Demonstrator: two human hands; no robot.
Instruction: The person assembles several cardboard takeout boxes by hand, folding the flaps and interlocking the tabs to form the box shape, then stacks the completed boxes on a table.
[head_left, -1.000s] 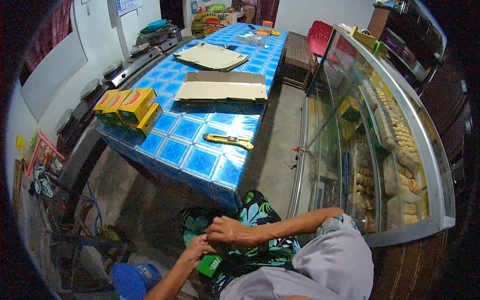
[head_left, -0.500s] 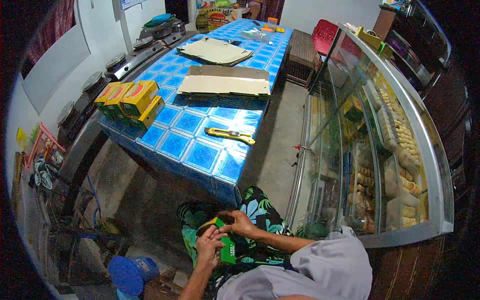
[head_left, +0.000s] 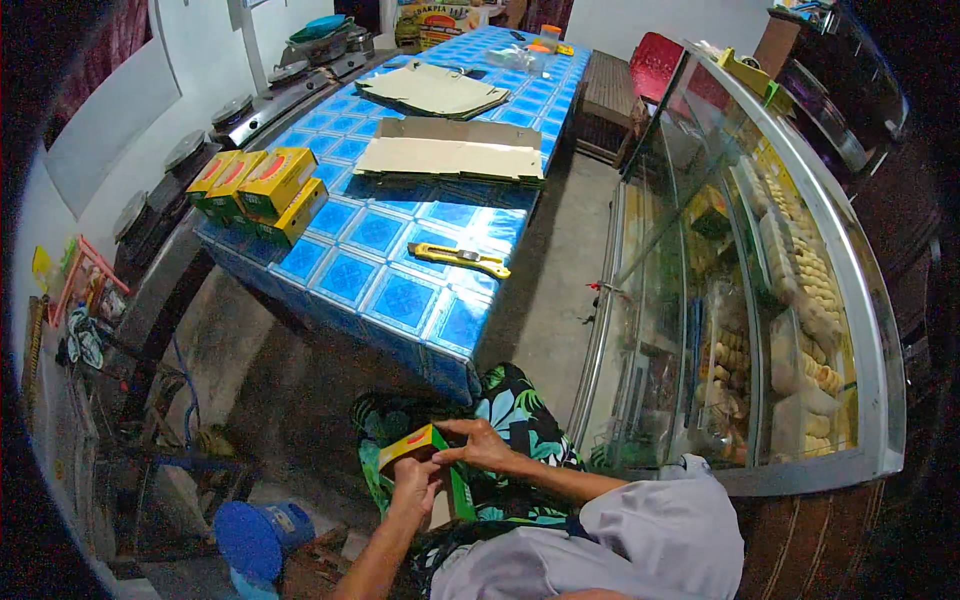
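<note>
Over my lap I have a small yellow and green cardboard box (head_left: 462, 497), its yellow end tilted up and a pale inner side showing low down. My left hand (head_left: 410, 487) is closed on the near side of the box, its fingers curled and partly hidden against the card. From the right, my right hand (head_left: 480, 446) grips the upper edge, thumb toward the left fingers. Ahead on the table, several finished-looking boxes (head_left: 272, 188) of the same colours stand stacked at the left corner. A yellow utility knife (head_left: 459, 259) lies near the table's front edge.
Flat cardboard blanks (head_left: 450, 160) and another pile (head_left: 432, 88) lie on the blue tiled-pattern tablecloth (head_left: 370, 235). A glass display case (head_left: 690, 300) with pastries runs along my right. Stoves (head_left: 270, 105) line the left wall. A blue stool or bucket (head_left: 250, 545) stands low left.
The box has been turned so its yellow end faces up and its pale inside shows. My left hand has shifted slightly left and curled on the near side; the right stays at the top.
</note>
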